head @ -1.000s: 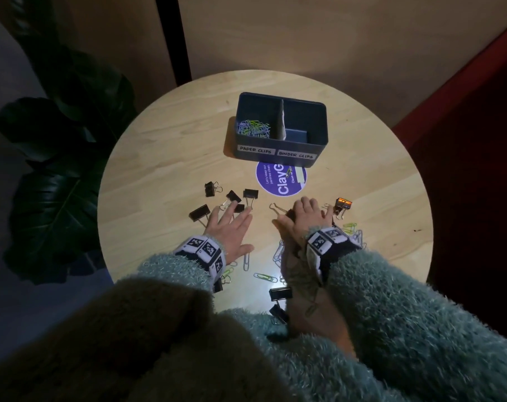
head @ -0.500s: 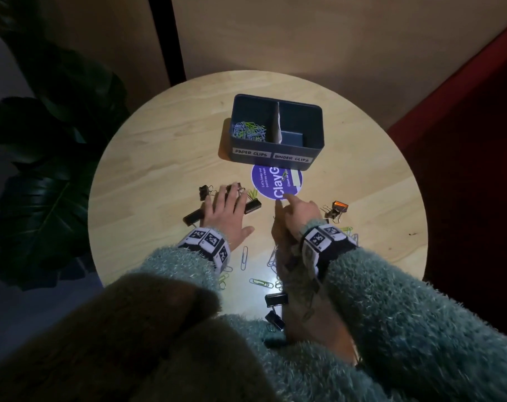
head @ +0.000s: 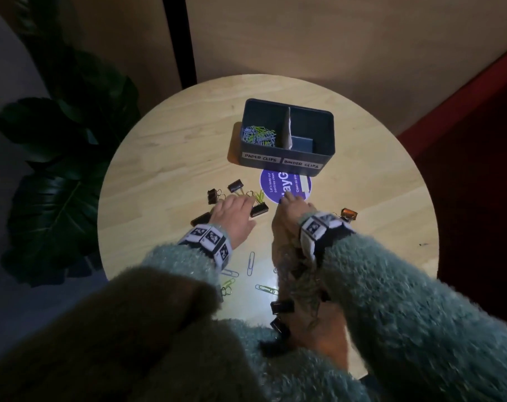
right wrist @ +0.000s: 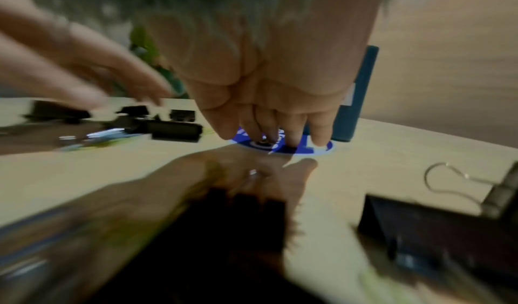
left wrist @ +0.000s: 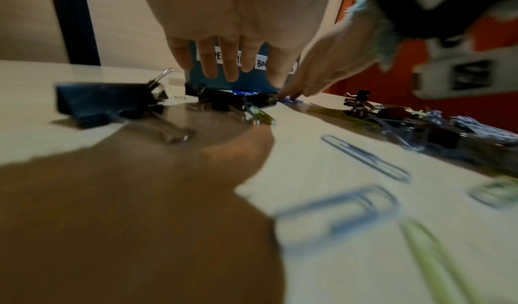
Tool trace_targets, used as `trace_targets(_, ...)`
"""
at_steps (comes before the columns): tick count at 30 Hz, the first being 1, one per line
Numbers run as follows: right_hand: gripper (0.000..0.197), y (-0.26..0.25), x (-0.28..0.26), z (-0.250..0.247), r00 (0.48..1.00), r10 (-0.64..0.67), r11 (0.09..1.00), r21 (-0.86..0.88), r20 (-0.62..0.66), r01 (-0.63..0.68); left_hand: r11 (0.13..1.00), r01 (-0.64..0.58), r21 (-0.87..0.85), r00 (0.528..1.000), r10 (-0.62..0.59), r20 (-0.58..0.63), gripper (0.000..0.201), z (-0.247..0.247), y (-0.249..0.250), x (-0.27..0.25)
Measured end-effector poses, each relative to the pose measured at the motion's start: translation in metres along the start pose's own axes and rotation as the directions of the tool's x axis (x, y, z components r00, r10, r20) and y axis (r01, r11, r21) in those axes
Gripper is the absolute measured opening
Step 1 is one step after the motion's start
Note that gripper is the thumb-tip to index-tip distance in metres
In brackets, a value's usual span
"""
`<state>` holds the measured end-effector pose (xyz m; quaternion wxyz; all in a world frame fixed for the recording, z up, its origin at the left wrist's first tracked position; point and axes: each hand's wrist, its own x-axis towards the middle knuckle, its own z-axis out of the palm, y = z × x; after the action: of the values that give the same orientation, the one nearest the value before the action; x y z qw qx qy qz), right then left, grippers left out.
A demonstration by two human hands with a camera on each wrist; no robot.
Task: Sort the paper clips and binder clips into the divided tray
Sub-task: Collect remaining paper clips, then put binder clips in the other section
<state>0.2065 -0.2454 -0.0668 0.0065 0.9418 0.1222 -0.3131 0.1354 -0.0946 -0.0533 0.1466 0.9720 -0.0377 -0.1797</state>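
Observation:
The dark grey divided tray (head: 287,158) stands at the table's far side, labelled PAPER CLIPS and BINDER CLIPS. Coloured paper clips (head: 258,134) lie in its left compartment. My left hand (head: 245,201) hovers flat with straight fingers (left wrist: 230,65) over several black binder clips (head: 259,210) and holds nothing. My right hand (head: 287,196) points down at a purple round sticker (head: 287,181); its fingertips (right wrist: 291,136) press there on something small and dark that I cannot identify. Loose paper clips (head: 250,263) lie between my wrists.
An orange-tinted binder clip (head: 349,213) sits right of my right wrist. Two black binder clips (head: 282,306) lie near the table's front edge by my body. A leafy plant (head: 58,181) stands left of the round wooden table (head: 165,140). A small block (head: 301,144) sits in the tray's right compartment.
Both hands have slid forward toward the tray. The right fingertips went from the table near a binder clip onto the purple sticker. The left hand moved over the black binder clips.

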Motion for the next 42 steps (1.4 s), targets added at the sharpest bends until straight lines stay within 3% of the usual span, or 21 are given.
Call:
trace_targets(4, 0.049, -0.001, -0.043, 0.025, 0.997, -0.078, 0.997, -0.017, -0.004, 0.078, 0.989, 0.008, 0.146, 0.996, -0.021, 0.086, 0.072, -0.002, 0.014, 0.036)
trace_targets(6, 0.047, 0.004, -0.052, 0.029, 0.993, -0.101, 0.993, 0.050, -0.067, 0.104, 0.968, 0.042, 0.246, 0.993, -0.067, 0.096, 0.077, -0.001, 0.020, 0.045)
trace_targets(9, 0.041, 0.013, -0.058, 0.028, 0.974, 0.016, 0.976, 0.215, -0.225, 0.034, 0.955, 0.038, 0.294, 0.994, -0.067, 0.091, 0.078, 0.002, 0.027, 0.047)
trace_targets(13, 0.045, 0.031, -0.054, 0.031, 0.918, 0.238, 0.934, 0.335, -0.317, -0.127, 0.942, -0.113, 0.316, 0.982, 0.058, 0.178, 0.071, 0.007, 0.034, 0.039)
trace_targets(17, 0.043, 0.038, -0.052, 0.032, 0.928, 0.267, 0.957, 0.181, -0.258, -0.225, 0.910, -0.262, 0.321, 0.955, 0.195, 0.225, 0.062, 0.016, 0.031, 0.019)
trace_targets(20, 0.037, 0.030, -0.056, 0.032, 0.973, 0.169, 0.986, 0.021, -0.160, -0.168, 0.908, -0.330, 0.257, 0.937, 0.282, 0.204, 0.045, 0.018, 0.019, -0.003)
trace_targets(22, 0.044, 0.021, -0.061, 0.033, 0.991, 0.101, 0.992, -0.072, -0.091, -0.108, 0.952, -0.271, 0.144, 0.961, 0.259, 0.100, 0.033, 0.014, 0.007, -0.017)
trace_targets(25, 0.051, 0.000, -0.074, 0.043, 1.000, 0.000, 0.989, -0.146, -0.019, -0.003, 0.993, -0.051, -0.103, 0.994, 0.041, -0.099, 0.032, 0.011, -0.013, -0.027)
trace_targets(28, 0.049, -0.016, -0.087, 0.055, 0.998, -0.059, 0.994, -0.091, -0.032, 0.055, 0.953, 0.111, -0.282, 0.984, -0.145, -0.104, 0.044, 0.015, -0.022, -0.033)
trace_targets(31, 0.053, -0.020, -0.094, 0.059, 0.993, -0.031, 0.999, -0.017, -0.115, 0.029, 0.970, 0.085, -0.227, 0.996, -0.087, 0.002, 0.062, 0.022, -0.017, -0.043)
trace_targets(35, 0.060, -0.009, -0.084, 0.058, 0.993, 0.050, 0.998, -0.029, -0.102, -0.053, 0.995, 0.023, 0.095, 0.988, -0.037, 0.151, 0.088, 0.029, -0.001, -0.047)
trace_targets(39, 0.062, 0.007, -0.065, 0.045, 0.995, 0.091, 0.995, -0.024, -0.041, -0.092, 0.990, 0.081, 0.116, 0.985, -0.098, 0.143, 0.084, 0.032, -0.003, -0.047)
trace_targets(42, 0.057, -0.001, -0.072, 0.044, 1.000, -0.004, 0.996, -0.091, -0.003, 0.003, 0.983, 0.147, 0.107, 0.983, -0.157, 0.092, 0.079, 0.033, -0.016, -0.048)
